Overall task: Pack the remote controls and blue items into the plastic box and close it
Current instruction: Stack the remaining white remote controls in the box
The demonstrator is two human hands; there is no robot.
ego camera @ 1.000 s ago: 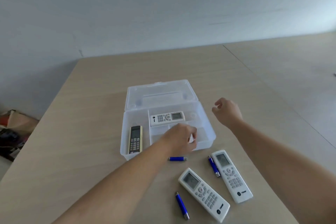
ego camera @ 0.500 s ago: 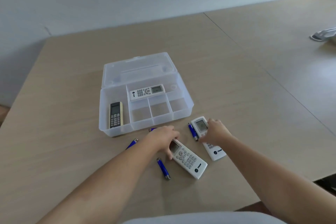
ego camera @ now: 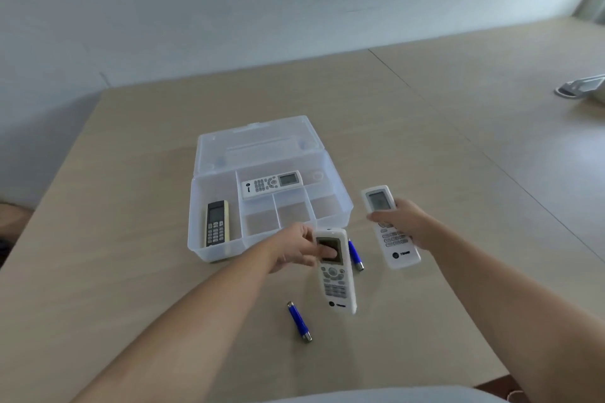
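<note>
The clear plastic box (ego camera: 340, 203) lies open on the table, lid back. A black-and-cream remote (ego camera: 216, 223) rests in its left compartment and a white remote (ego camera: 271, 184) in the rear one. My left hand (ego camera: 296, 249) grips a white remote (ego camera: 336, 275) by its top, lifted just in front of the box. My right hand (ego camera: 401, 222) holds a second white remote (ego camera: 389, 227) right of the box. One blue item (ego camera: 355, 253) lies between the two held remotes, another blue item (ego camera: 299, 321) nearer me.
The wooden table (ego camera: 131, 271) has a seam running on the right. A grey object (ego camera: 581, 88) sits at the far right edge. A pale wall stands behind the table. Dark clutter lies on the floor at far left.
Both hands have closed on the two white remotes in front of the box and lifted them off the table. The view has tilted up a little.
</note>
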